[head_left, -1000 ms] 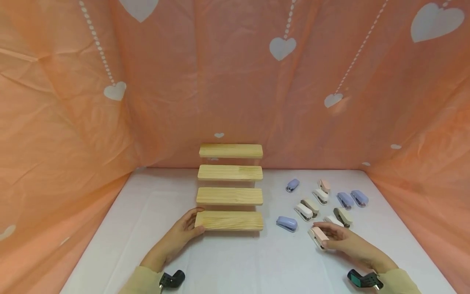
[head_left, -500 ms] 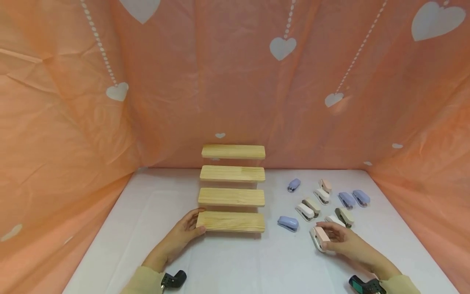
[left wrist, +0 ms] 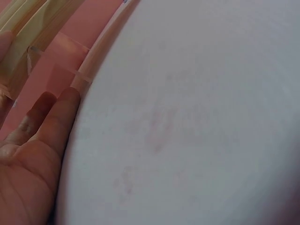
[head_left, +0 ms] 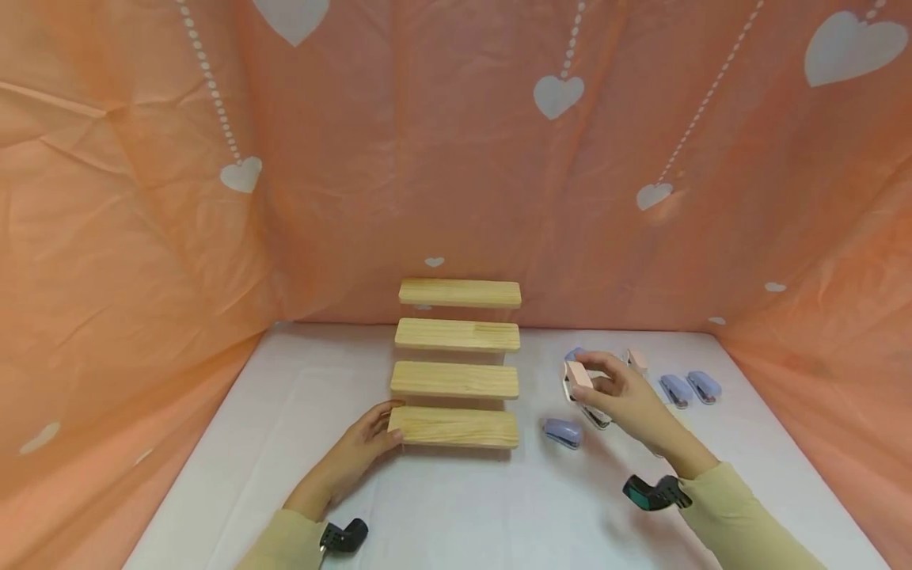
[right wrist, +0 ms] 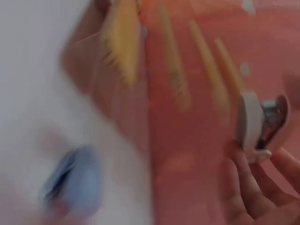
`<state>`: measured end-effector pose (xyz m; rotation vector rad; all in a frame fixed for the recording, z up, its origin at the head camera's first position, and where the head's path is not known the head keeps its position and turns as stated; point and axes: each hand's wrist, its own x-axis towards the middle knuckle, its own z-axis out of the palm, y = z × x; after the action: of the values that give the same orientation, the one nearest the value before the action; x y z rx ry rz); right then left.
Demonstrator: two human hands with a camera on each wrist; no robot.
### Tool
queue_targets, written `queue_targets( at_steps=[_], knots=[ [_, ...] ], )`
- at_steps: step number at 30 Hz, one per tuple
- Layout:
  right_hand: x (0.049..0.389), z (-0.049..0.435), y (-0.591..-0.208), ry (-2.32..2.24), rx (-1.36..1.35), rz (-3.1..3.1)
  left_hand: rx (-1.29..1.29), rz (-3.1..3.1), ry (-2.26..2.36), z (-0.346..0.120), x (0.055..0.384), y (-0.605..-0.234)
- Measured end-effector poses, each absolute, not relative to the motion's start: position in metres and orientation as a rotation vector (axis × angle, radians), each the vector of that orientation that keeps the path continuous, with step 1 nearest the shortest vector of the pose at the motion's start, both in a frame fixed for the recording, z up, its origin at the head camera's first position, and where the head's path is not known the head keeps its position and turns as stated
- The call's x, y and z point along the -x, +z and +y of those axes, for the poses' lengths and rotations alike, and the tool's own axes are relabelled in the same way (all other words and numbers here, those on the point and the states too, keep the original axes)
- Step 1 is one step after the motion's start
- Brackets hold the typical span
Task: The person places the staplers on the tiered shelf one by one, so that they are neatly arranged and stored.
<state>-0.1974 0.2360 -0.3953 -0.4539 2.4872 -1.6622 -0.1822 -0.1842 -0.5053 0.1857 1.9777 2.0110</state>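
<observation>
My right hand (head_left: 621,398) pinches a small pink and white stapler (head_left: 578,378) between thumb and fingers, raised over the table right of a stepped wooden rack (head_left: 456,380). In the right wrist view this stapler (right wrist: 262,122) shows its metal inner part. At the rack's lowest left end, my left hand (head_left: 359,451) grips the board, its thumb at the front corner and its fingers behind. The left wrist view shows the fingers (left wrist: 58,115) beside a clear side panel. Just below the lifted stapler, a blue stapler (head_left: 563,432) lies on the table.
Two blue staplers (head_left: 689,389) lie farther right, and another pink stapler (head_left: 637,361) at the back. My right hand covers several other staplers in part or whole. An orange curtain (head_left: 456,158) with hearts hangs behind the white table (head_left: 328,372) and along its sides.
My right hand has lifted the pink stapler off the table and carried it up and left, toward the rack. The left hand stays at the lowest board. The head view has shifted slightly.
</observation>
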Motion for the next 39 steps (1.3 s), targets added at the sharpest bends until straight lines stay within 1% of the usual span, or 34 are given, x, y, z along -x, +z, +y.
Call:
queue_targets(
  at_steps=[6, 12, 17, 24, 31, 35, 39],
  knots=[
    [0.23, 0.186, -0.365, -1.71, 0.546, 2.582, -0.185, 1.95, 2.022, -0.183, 0.181, -0.503],
    [0.262, 0.141, -0.345, -1.842, 0.71, 2.538, -0.192, 1.955, 2.026, -0.184, 0.181, -0.502],
    [0.284, 0.105, -0.34, -1.88, 0.751, 2.534, -0.194, 2.019, 1.985, -0.185, 0.181, -0.503],
    [0.302, 0.064, -0.339, -1.818, 0.744, 2.597, -0.194, 2.023, 1.981, -0.187, 0.182, -0.506],
    [0.314, 0.041, -0.339, -1.677, 0.709, 2.643, -0.19, 2.012, 1.974, -0.187, 0.181, -0.506],
    [0.315, 0.037, -0.34, -1.585, 0.681, 2.694, -0.189, 2.003, 1.978, -0.188, 0.18, -0.505],
    [0.317, 0.039, -0.339, -1.513, 0.715, 2.7, -0.191, 1.983, 1.995, -0.189, 0.181, -0.504]
  ],
)
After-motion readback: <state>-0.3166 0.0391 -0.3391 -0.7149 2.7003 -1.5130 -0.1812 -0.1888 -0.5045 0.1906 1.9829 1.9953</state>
